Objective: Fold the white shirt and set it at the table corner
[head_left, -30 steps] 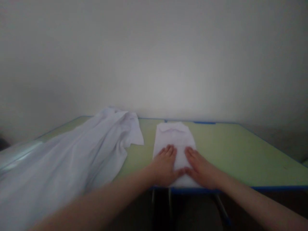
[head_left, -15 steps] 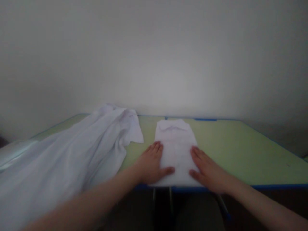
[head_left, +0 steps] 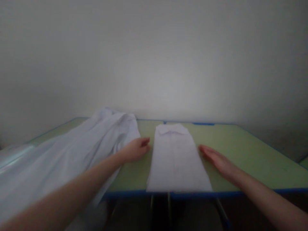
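A folded white shirt [head_left: 176, 157] lies flat in the middle of the green table [head_left: 240, 150], collar toward the wall. My left hand [head_left: 136, 148] rests just off the shirt's left edge, fingers loosely curled, nothing in it, close to the unfolded white cloth. To the right of the shirt my right hand [head_left: 215, 158] lies flat on the table, fingers stretched out, beside the shirt's edge. Neither hand holds anything.
A large unfolded white garment [head_left: 67, 160] is heaped over the left part of the table and hangs off its near edge. The table has a blue rim [head_left: 264, 192] and stands against a plain pale wall. Metal legs show below the front edge.
Both hands slid outward off the folded shirt, the left one to the left and farther away, the right one to the right. The shirt now lies uncovered.
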The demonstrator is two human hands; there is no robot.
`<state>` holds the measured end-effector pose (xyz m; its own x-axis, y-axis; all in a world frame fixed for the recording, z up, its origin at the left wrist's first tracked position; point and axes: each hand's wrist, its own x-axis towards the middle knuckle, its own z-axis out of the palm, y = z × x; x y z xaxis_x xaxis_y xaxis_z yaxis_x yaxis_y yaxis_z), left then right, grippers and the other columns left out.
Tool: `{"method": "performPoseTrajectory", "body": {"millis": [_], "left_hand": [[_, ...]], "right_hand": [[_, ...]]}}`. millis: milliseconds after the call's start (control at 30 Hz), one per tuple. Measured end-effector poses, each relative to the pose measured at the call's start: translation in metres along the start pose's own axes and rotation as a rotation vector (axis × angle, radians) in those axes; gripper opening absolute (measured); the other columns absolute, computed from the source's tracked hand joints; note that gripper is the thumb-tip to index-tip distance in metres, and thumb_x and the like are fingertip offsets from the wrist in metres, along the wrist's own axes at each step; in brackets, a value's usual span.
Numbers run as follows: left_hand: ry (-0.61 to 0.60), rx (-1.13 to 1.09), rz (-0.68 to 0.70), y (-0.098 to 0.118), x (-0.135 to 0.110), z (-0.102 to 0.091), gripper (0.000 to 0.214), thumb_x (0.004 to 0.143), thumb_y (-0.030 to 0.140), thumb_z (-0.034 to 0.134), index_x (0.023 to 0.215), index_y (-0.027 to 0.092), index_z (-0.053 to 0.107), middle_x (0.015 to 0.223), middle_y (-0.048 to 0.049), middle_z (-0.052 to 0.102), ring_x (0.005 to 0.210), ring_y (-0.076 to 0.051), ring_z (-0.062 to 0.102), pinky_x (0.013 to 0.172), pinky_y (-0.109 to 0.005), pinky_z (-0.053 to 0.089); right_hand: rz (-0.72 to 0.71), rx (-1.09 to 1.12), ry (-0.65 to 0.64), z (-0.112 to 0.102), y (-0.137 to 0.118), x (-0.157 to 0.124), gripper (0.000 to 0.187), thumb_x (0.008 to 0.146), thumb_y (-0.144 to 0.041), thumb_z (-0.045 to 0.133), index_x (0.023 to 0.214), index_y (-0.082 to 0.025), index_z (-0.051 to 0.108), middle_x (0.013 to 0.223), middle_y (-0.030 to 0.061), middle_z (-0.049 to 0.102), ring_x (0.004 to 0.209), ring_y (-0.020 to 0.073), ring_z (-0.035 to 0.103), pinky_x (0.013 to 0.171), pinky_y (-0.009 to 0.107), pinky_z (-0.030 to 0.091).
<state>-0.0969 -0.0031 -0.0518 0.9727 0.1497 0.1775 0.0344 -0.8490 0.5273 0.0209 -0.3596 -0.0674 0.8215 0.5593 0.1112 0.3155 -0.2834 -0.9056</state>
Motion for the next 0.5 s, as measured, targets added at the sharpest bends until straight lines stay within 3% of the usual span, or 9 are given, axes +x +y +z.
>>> {"method": "performPoseTrajectory", "body": {"millis": [67, 133, 267, 500], "left_hand": [[0.004, -0.155, -0.099, 0.002, 0.021, 0.004, 0.037, 0.075, 0.032, 0.050, 0.106, 0.015, 0.062, 0.105, -0.0082, 0.066, 0.093, -0.021, 0.061, 0.081, -0.029, 0.047], [-0.013, -0.330, -0.211, 0.005, 0.042, 0.010, 0.026, 0.073, 0.028, 0.053, 0.093, 0.015, 0.064, 0.091, -0.0081, 0.068, 0.081, -0.019, 0.064, 0.071, -0.027, 0.049], [-0.039, -0.634, -0.370, 0.015, 0.077, 0.020, 0.008, 0.074, 0.019, 0.053, 0.077, 0.014, 0.058, 0.077, -0.0067, 0.066, 0.066, -0.013, 0.062, 0.061, -0.022, 0.049], [-0.026, -0.537, -0.425, 0.019, 0.119, 0.028, 0.010, 0.072, 0.019, 0.057, 0.067, 0.014, 0.051, 0.060, -0.0032, 0.058, 0.053, -0.013, 0.058, 0.050, -0.023, 0.047]], "right_hand": [[0.040, 0.217, -0.017, 0.005, -0.002, 0.023, 0.039, 0.083, -0.044, 0.045, 0.106, -0.017, 0.060, 0.121, 0.0092, 0.057, 0.106, 0.0199, 0.056, 0.092, 0.035, 0.043], [0.093, 0.299, -0.030, 0.012, -0.006, 0.046, 0.029, 0.079, -0.038, 0.048, 0.089, -0.014, 0.062, 0.102, 0.0096, 0.066, 0.085, 0.0179, 0.063, 0.075, 0.030, 0.049], [0.198, 0.047, 0.176, 0.022, -0.016, 0.080, 0.019, 0.072, -0.026, 0.051, 0.072, -0.012, 0.063, 0.074, 0.0083, 0.067, 0.061, 0.0140, 0.060, 0.052, 0.021, 0.043], [0.228, -0.175, 0.312, 0.029, -0.025, 0.110, 0.015, 0.061, -0.013, 0.055, 0.070, -0.009, 0.067, 0.062, 0.0077, 0.064, 0.051, 0.0129, 0.056, 0.043, 0.020, 0.033]]}}
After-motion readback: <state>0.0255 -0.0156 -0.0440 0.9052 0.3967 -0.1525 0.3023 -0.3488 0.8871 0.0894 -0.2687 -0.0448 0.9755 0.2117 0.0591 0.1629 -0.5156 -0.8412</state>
